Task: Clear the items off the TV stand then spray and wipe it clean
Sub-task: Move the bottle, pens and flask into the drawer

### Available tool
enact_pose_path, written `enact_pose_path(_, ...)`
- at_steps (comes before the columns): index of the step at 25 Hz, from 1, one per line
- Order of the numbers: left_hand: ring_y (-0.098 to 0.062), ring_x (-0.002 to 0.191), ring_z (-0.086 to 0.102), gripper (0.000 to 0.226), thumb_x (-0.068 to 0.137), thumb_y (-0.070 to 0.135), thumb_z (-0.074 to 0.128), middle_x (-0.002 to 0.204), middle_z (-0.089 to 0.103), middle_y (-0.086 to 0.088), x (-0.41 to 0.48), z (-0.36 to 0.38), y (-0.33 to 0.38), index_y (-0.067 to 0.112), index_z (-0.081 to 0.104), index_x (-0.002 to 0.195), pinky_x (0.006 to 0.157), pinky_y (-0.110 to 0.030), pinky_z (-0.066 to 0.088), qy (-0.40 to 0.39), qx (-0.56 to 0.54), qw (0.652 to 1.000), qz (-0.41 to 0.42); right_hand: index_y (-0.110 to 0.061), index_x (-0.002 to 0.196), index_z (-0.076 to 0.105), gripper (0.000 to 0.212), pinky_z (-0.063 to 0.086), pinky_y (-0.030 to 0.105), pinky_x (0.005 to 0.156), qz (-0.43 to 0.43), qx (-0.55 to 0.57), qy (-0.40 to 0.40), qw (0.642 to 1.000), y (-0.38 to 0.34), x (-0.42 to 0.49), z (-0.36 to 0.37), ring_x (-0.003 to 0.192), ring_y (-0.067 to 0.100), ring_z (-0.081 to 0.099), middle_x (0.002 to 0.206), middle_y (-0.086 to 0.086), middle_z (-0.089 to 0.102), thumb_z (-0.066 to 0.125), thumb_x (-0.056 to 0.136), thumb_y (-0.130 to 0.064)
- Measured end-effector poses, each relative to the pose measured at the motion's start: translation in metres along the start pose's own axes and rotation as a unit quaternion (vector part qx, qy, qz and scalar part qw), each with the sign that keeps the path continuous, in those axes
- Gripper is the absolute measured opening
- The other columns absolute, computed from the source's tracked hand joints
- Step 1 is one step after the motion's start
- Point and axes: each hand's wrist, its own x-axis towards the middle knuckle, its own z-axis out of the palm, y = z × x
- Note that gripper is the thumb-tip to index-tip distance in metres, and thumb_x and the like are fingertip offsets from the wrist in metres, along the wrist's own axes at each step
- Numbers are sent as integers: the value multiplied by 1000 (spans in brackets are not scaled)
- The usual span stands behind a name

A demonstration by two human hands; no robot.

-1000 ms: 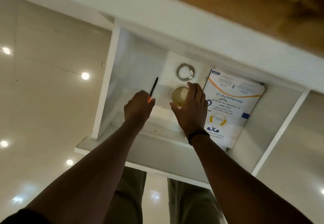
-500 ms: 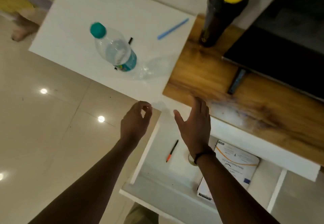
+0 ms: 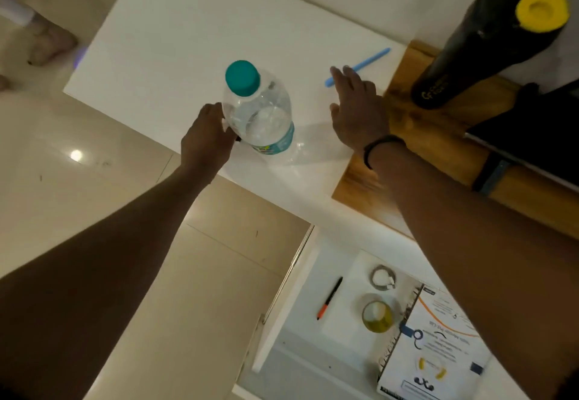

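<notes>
A clear water bottle [image 3: 260, 117] with a teal cap stands on the white top of the TV stand [image 3: 175, 39]. My left hand [image 3: 205, 139] curls against the bottle's left side; its fingertips are hidden behind the bottle. A small black object peeks out at the bottle's base by my thumb. A blue pen [image 3: 369, 62] lies further right on the white top. Over the pen's near end, my right hand [image 3: 357, 111] reaches flat with straight fingers and holds nothing.
A black bottle with a yellow lid [image 3: 463, 51] and a TV [image 3: 539, 130] stand on the wooden section [image 3: 416, 130]. An open drawer below holds a marker [image 3: 330, 297], tape roll [image 3: 377, 313], coiled cable [image 3: 383, 277] and a box [image 3: 438, 346]. Another person's foot [image 3: 47, 42] is top left.
Both hands left the drawer, where the marker and tape now lie, and rose to the stand's top. The left reached the bottle and the right neared the blue pen.
</notes>
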Motion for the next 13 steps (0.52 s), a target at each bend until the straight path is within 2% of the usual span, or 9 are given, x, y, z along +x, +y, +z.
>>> enact_pose_path(2,-35,95,65,16,96,23,63,111,66,-14,7,0,11,13,57,107,86,-50,56,-37,20,999,10,-14,161,28,58,42,48,114,-3,-19,-38,999,3,13,4,145,36,36,168,12,24,48,107,-23)
enact_pose_path(3,-37,94,65,14,95,19,66,107,67,-15,8,-1,15,12,56,102,87,-52,57,-38,11,999,15,-11,157,35,53,42,47,114,-2,-12,-34,999,3,14,6,143,36,38,164,13,30,50,107,-24)
enact_pose_path(6,-33,88,65,18,95,21,69,91,64,-7,5,0,20,15,52,92,84,-46,57,-22,-33,999,18,-2,128,61,31,46,41,106,-14,4,21,1000,-1,9,9,121,34,54,131,18,58,56,105,-22)
enact_pose_path(8,-28,86,65,19,96,29,67,89,64,0,-2,5,15,17,53,91,79,-40,56,-11,-48,999,-8,-4,120,64,19,43,32,102,12,36,30,999,-4,3,13,116,31,56,124,16,60,59,103,-11)
enact_pose_path(10,-19,87,65,17,95,35,65,92,67,7,-20,14,2,19,57,97,74,-25,54,13,-105,993,-50,-10,121,61,26,47,24,97,83,115,48,989,-12,-3,15,114,26,58,129,12,55,61,98,1)
enact_pose_path(12,-13,85,66,13,94,33,64,90,66,13,-55,22,-12,23,58,100,65,-8,45,51,-190,976,-91,-12,126,57,40,51,16,87,156,211,51,964,-24,-20,15,112,21,61,132,10,52,67,92,6)
enact_pose_path(13,-11,82,66,12,94,33,64,89,67,13,-80,28,-18,25,58,101,62,-7,45,61,-222,967,-108,-13,130,56,46,51,13,82,191,267,48,943,-31,-36,18,110,19,63,130,9,54,70,89,5)
